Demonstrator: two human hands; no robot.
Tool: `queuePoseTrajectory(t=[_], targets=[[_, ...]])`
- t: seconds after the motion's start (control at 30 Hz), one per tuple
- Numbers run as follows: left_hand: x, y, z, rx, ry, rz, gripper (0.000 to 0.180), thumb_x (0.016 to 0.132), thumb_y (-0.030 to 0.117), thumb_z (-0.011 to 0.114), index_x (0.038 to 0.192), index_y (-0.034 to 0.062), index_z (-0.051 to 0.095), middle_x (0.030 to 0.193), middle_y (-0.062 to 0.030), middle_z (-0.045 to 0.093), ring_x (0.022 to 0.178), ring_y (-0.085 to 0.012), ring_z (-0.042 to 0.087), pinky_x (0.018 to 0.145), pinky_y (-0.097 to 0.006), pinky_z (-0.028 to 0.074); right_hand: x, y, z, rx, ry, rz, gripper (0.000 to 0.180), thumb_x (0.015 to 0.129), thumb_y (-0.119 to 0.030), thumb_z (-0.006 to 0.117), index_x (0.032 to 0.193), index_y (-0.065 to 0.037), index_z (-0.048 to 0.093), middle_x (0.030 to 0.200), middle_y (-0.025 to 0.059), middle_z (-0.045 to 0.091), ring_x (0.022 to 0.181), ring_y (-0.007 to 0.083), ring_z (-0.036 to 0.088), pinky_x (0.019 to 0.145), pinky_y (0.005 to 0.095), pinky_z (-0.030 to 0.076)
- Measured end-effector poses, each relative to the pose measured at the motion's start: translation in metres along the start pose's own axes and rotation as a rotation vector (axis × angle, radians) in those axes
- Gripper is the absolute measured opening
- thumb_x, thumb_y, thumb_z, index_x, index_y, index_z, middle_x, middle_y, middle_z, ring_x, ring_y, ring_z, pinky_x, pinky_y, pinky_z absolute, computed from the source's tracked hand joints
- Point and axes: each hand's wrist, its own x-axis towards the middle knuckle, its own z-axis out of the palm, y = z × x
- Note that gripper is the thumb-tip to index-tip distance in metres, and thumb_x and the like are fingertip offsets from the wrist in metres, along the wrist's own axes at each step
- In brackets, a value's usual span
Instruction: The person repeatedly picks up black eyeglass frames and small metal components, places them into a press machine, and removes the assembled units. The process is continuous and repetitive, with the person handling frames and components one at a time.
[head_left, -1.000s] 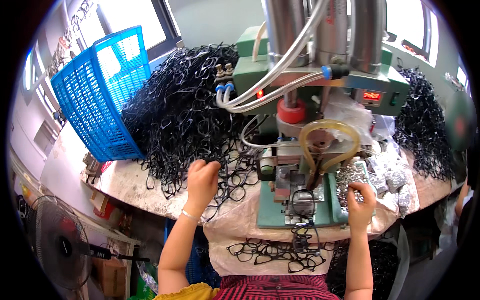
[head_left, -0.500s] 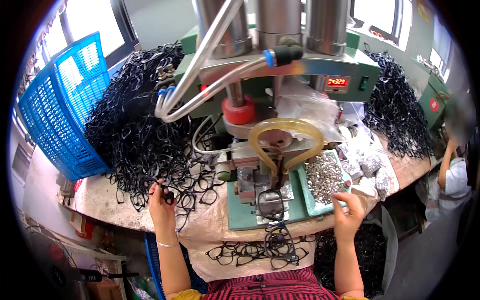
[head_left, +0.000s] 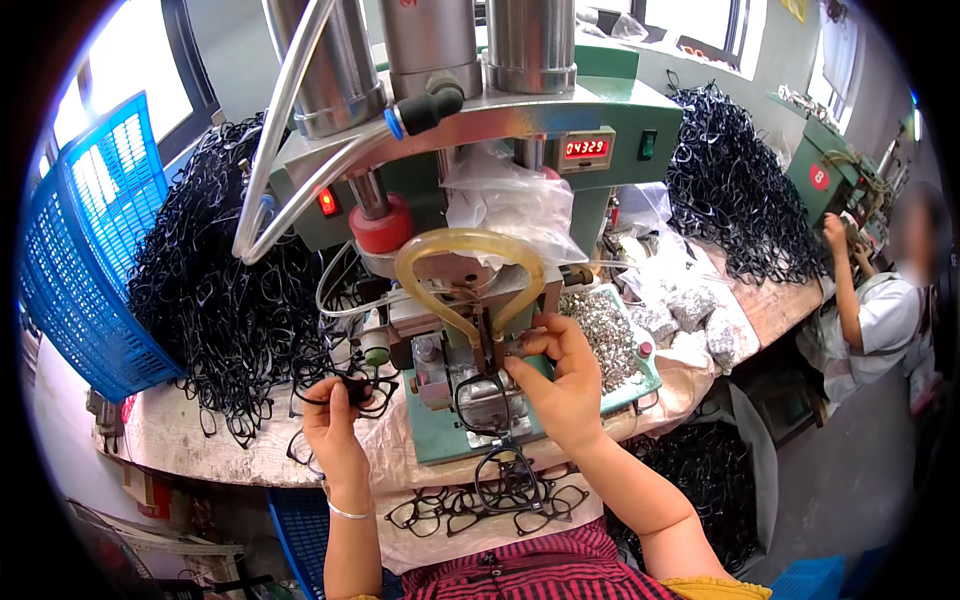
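Observation:
Over the left part of the table, my left hand is closed on a black eyeglass frame, partly hidden by the fingers. My right hand reaches into the green press machine, thumb and forefinger close together beside the machine's narrow tips. Whatever those fingers pinch is too small to make out. Another black eyeglass frame sits in the metal fixture under the tips, one rim hanging over the table's front edge. To the right of the fixture, a pale green tray holds many small metal parts.
Heaps of black eyeglass frames lie left and right. A blue basket tilts at the far left. Several frames rest on the cloth at my lap. Bags of small parts lie beyond the tray; another person works at right.
My right hand has moved from beside the tray in to the press tips. My left hand still holds its eyeglass frame. The whole view has shifted, with the machine now further left.

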Motion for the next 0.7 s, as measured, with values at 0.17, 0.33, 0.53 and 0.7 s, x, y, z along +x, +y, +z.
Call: queuePoseTrajectory(t=[0.17,0.33,0.53,0.7], targets=[[-0.021,0.071,0.042,0.112,-0.274,0.651,0.014,0.101,0.008,0.051,0.113,0.0012,0.054,0.106,-0.0143,0.061,0.098,-0.0234,0.062,0.084,-0.037,0.055,0.001,-0.026,0.012,0.101,-0.048,0.041,0.054,0.081,-0.001,0.072,0.129,0.004,0.048,0.105,0.0085,0.065,0.097,0.0131,0.062,0.094,0.0291,0.046],[-0.039,0.096,0.067,0.149,-0.428,0.907,0.005,0.091,0.010,0.063,0.095,0.0088,0.060,0.089,-0.0170,0.072,0.071,-0.0261,0.066,0.063,-0.039,0.055,-0.015,-0.052,0.000,0.024,-0.181,0.039,0.058,0.085,-0.002,0.067,0.139,0.003,0.044,0.123,0.0142,0.064,0.110,0.0193,0.063,0.100,0.0326,0.045],[-0.037,0.068,0.085,0.652,-0.870,0.939,0.023,0.071,0.009,0.079,0.093,0.0132,0.076,0.102,-0.0028,0.074,0.078,-0.0240,0.057,0.088,-0.045,0.054,0.004,0.028,-0.077,-0.985,-0.012,-0.197,0.028,0.078,-0.010,0.073,0.105,-0.007,0.071,0.125,0.0221,0.061,0.129,0.0390,0.050,0.108,0.0467,0.040],[-0.028,0.061,0.084,0.651,-0.956,0.879,0.026,0.072,0.012,0.078,0.098,0.0157,0.077,0.105,-0.0004,0.073,0.075,-0.0227,0.054,0.092,-0.045,0.052,0.000,0.056,-0.106,-0.978,0.060,-0.248,0.015,0.072,-0.010,0.077,0.087,-0.008,0.074,0.122,0.0230,0.062,0.127,0.0397,0.052,0.106,0.0460,0.041]])
